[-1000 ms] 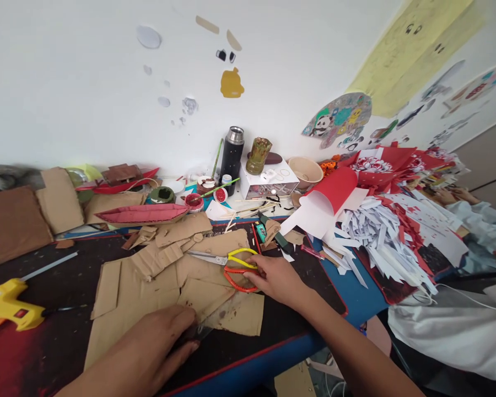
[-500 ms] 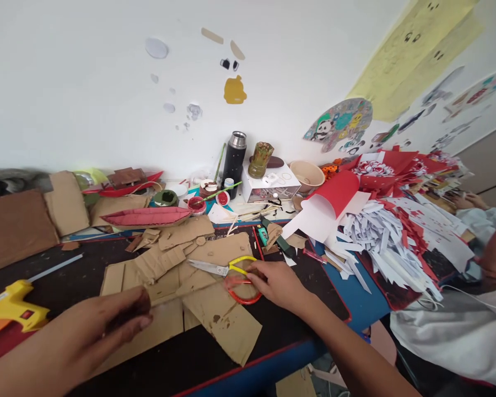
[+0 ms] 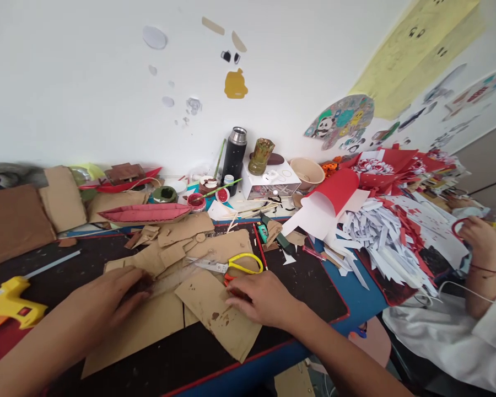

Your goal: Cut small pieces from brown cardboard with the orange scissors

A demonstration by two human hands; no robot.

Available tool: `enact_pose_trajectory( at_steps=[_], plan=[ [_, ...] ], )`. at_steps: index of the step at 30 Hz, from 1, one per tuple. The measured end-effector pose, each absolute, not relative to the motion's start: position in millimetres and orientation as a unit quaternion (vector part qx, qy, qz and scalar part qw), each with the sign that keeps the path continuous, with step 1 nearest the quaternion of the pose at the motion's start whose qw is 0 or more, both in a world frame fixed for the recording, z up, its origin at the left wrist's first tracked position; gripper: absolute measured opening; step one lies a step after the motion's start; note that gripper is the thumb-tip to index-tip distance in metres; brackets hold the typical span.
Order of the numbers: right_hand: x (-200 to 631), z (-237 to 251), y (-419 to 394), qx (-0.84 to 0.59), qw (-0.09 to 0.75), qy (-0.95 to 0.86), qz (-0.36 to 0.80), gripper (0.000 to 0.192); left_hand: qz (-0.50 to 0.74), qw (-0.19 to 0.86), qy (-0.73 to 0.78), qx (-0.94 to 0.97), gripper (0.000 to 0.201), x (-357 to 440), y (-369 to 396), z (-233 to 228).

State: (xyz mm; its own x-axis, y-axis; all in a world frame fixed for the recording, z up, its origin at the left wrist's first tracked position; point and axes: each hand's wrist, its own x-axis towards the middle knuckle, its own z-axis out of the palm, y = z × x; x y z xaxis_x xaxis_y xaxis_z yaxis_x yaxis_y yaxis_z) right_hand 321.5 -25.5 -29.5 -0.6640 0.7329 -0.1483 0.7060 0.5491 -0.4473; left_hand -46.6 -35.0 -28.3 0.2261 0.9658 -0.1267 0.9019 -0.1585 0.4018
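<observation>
A: Head view. Left hand [image 3: 103, 300] lies flat, fingers together, pressing one end of a clear ruler [image 3: 171, 280] onto the cardboard pieces [image 3: 219, 314], probably to keep it from sliding.

B: Right hand [image 3: 258, 298]?

A: Palm down on the cardboard, fingers loosely together, tips at the red handle of the scissors [image 3: 231, 266]; it pinches nothing. The scissors lie closed on the cardboard, mid-tabletop [image 3: 306, 286], within easy reach.

B: Surroundings?

A: Yellow glue gun [image 3: 8, 300] far left. A co-worker's hand [image 3: 479, 237] at right, well apart, beside paper strips [image 3: 380, 237].
</observation>
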Motion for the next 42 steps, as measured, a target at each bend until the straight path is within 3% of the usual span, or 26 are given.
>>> enact_pose_trajectory(
  at_steps=[6, 12, 17, 23, 36, 42],
  plan=[
    [310.0, -28.1, -37.5, -0.362, 0.012, -0.901, 0.238, 0.069, 0.131, 0.177, 0.528, 0.820, 0.036, -20.2, -50.0, -35.0],
    [294.2, -34.6, -56.0, -0.305, -0.018, -0.926, 0.222, 0.074, 0.140, 0.183, 0.442, 0.867, 0.048, 15.1, -65.8, -64.8],
    [295.7, -38.0, -56.1, -0.317, -0.017, -0.924, 0.213, 0.067, 0.130, 0.174, 0.445, 0.869, 0.048, 10.0, -65.6, -74.8],
    [304.3, -39.3, -49.8, -0.338, 0.015, -0.918, 0.207, 0.048, 0.101, 0.197, 0.423, 0.879, 0.071, 7.0, -66.6, -68.0],
    [293.8, -59.7, -45.0, -0.307, 0.184, -0.918, 0.173, 0.029, 0.026, 0.243, 0.466, 0.851, 0.065, 34.0, -51.1, -31.6],
    [288.4, -60.4, -34.4, -0.302, 0.238, -0.907, 0.172, 0.033, 0.004, 0.237, 0.504, 0.830, 0.067, 33.7, -48.5, -19.3]
  ],
)
